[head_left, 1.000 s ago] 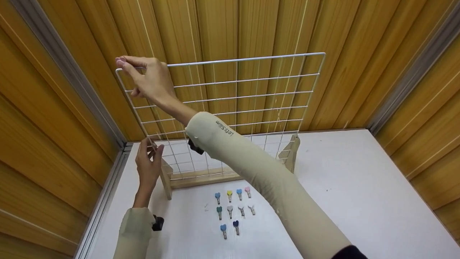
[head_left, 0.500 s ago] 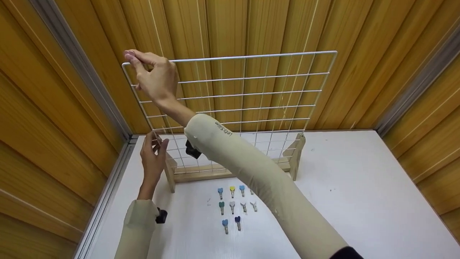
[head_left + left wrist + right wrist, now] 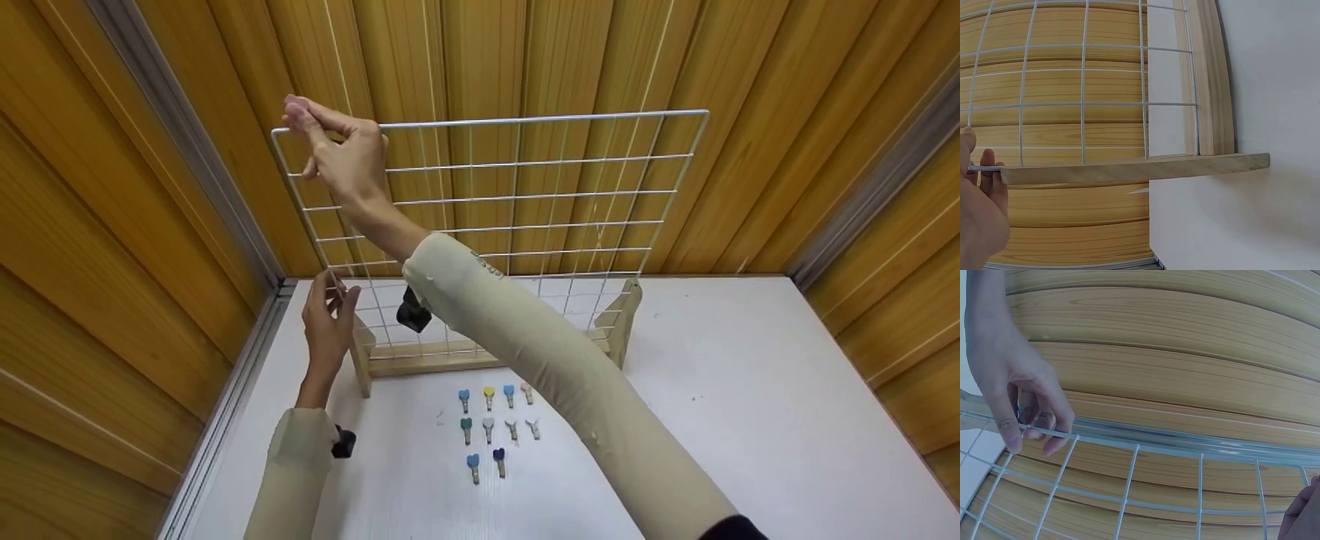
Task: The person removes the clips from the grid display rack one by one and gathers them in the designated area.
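Note:
A white wire grid panel (image 3: 517,196) stands upright in a wooden stand (image 3: 427,363). At its top left corner my right hand (image 3: 349,161) pinches a pink clothespin (image 3: 297,103), whose lower part is hidden by the fingers. Lower down, my left hand (image 3: 328,326) holds the left side wire of the panel, just above the stand's wooden upright (image 3: 1134,169). The right wrist view shows the left hand's thumb and fingers (image 3: 1012,439) on either side of that wire. Between stand and near edge, several small clothespins with heart tops (image 3: 473,466) lie in rows on the white table.
Blue, yellow, green, white, pink and dark blue hearts top the clothespins. Wood-patterned walls (image 3: 585,67) enclose the white table (image 3: 750,405) at the back and both sides. A metal rail (image 3: 225,375) runs along the table's left edge.
The whole scene has shifted slightly right in the head view. Above the panel's corner, more of the pink clothespin now shows at the right fingertips. The left hand keeps its hold on the side wire.

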A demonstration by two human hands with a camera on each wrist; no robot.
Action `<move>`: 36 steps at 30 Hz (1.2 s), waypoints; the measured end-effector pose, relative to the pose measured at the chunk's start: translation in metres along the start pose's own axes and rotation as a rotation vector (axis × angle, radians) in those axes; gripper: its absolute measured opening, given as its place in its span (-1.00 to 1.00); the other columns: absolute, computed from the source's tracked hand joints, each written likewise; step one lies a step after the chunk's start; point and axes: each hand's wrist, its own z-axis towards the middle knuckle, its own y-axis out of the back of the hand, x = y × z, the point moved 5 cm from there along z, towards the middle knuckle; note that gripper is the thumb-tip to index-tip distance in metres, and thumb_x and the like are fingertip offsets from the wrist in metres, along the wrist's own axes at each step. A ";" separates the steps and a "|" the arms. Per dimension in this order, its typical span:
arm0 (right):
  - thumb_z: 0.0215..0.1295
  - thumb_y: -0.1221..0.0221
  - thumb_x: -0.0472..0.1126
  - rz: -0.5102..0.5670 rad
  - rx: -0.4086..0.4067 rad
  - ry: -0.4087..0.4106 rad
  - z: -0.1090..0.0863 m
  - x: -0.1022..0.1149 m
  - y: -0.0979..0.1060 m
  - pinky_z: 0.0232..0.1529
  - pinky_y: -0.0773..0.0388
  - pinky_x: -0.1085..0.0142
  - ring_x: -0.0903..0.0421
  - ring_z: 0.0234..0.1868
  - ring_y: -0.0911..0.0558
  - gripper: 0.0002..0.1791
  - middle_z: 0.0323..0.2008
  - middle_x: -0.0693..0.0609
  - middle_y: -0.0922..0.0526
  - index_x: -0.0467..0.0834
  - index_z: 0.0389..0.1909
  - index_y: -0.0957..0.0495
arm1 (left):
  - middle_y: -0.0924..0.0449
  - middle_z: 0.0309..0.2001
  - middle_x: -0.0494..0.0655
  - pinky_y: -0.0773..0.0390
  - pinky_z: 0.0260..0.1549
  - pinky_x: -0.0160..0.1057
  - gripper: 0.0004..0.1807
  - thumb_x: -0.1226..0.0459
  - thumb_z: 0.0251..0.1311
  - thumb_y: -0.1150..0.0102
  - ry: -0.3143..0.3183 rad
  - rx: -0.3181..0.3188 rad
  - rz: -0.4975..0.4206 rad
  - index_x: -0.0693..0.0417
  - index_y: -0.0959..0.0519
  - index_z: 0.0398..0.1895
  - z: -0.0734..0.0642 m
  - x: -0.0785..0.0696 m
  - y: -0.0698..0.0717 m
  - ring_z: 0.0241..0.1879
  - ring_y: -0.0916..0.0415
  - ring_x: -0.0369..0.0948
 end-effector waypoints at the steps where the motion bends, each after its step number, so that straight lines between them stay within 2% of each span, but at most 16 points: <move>1: 0.45 -0.20 -0.19 0.019 0.012 0.000 -0.001 0.000 0.001 -0.71 -0.34 0.44 0.21 -0.77 -0.49 -0.65 -0.05 0.04 -0.81 -0.15 0.19 -0.65 | -0.48 -0.10 0.31 -0.54 -0.04 -0.39 -0.70 0.40 0.40 -0.20 0.007 0.002 -0.006 0.32 -0.47 0.13 0.000 0.000 0.000 -0.05 -0.54 0.03; 5: 0.45 -0.20 -0.26 0.058 0.043 0.041 -0.005 -0.001 0.005 -0.72 -0.38 0.45 0.22 -0.78 -0.46 -0.67 -0.05 -0.06 -0.80 -0.24 0.16 -0.65 | -0.51 -0.06 0.23 -0.52 -0.03 -0.44 -0.69 0.36 0.41 -0.20 0.018 0.014 -0.007 0.25 -0.48 0.16 0.003 0.007 0.002 -0.03 -0.54 -0.04; 11: 0.43 -0.19 -0.34 0.092 0.071 0.125 -0.013 0.000 0.019 -0.72 -0.37 0.43 0.25 -0.78 -0.41 -0.70 -0.07 -0.20 -0.78 -0.34 0.12 -0.65 | -0.53 -0.06 0.18 -0.52 -0.02 -0.50 -0.67 0.30 0.42 -0.21 0.029 0.004 -0.010 0.22 -0.49 0.17 0.007 0.008 0.006 -0.04 -0.53 -0.14; 17: 0.41 -0.24 -0.33 0.039 0.110 0.135 -0.025 -0.005 0.049 -0.71 -0.35 0.47 0.29 -0.75 -0.39 -0.71 -0.12 -0.17 -0.80 -0.33 0.09 -0.66 | -0.52 -0.06 0.25 -0.52 0.00 -0.52 -0.68 0.35 0.41 -0.21 0.035 -0.006 0.013 0.28 -0.47 0.14 0.010 0.009 0.004 -0.04 -0.53 -0.13; 19: 0.39 -0.25 -0.35 0.037 0.126 0.165 -0.031 -0.008 0.060 -0.72 -0.32 0.47 0.32 -0.72 -0.43 -0.72 -0.14 -0.21 -0.80 -0.36 0.06 -0.67 | -0.52 -0.08 0.26 -0.52 -0.01 -0.53 -0.68 0.36 0.40 -0.22 0.033 -0.009 0.010 0.27 -0.48 0.15 0.011 0.009 0.003 -0.05 -0.54 -0.12; 24: 0.35 -0.26 -0.41 0.037 0.173 0.231 -0.052 -0.021 0.085 -0.74 -0.30 0.47 0.28 -0.72 -0.42 -0.75 -0.19 -0.29 -0.79 -0.41 0.00 -0.67 | -0.51 -0.12 0.21 -0.50 -0.05 -0.58 -0.69 0.37 0.40 -0.21 0.022 -0.014 0.008 0.26 -0.49 0.15 0.015 0.009 0.002 -0.06 -0.54 -0.11; 27: 0.37 -0.23 -0.43 0.022 0.237 0.243 -0.068 -0.031 0.097 -0.74 -0.30 0.46 0.26 -0.77 -0.32 -0.76 -0.21 -0.34 -0.77 -0.44 0.00 -0.66 | -0.51 -0.13 0.17 -0.49 -0.06 -0.60 -0.70 0.35 0.42 -0.20 0.023 -0.021 0.004 0.26 -0.49 0.14 0.016 0.010 0.002 -0.06 -0.54 -0.11; 32: 0.40 -0.21 -0.43 0.013 0.298 0.179 -0.098 -0.053 0.121 -0.73 -0.34 0.47 0.29 -0.76 -0.37 -0.76 -0.24 -0.32 -0.78 -0.45 0.02 -0.66 | -0.53 -0.10 0.16 -0.49 -0.05 -0.57 -0.69 0.31 0.43 -0.20 0.033 -0.014 0.001 0.22 -0.50 0.16 0.015 0.010 0.001 -0.04 -0.55 -0.11; 36: 0.38 -0.23 -0.41 0.041 0.297 0.089 -0.124 -0.076 0.143 -0.72 -0.35 0.48 0.30 -0.74 -0.39 -0.76 -0.29 -0.10 -0.82 -0.43 0.00 -0.66 | -0.55 -0.08 0.17 -0.49 -0.02 -0.56 -0.69 0.31 0.42 -0.21 0.032 -0.016 -0.023 0.20 -0.52 0.16 0.012 0.009 0.003 -0.03 -0.55 -0.10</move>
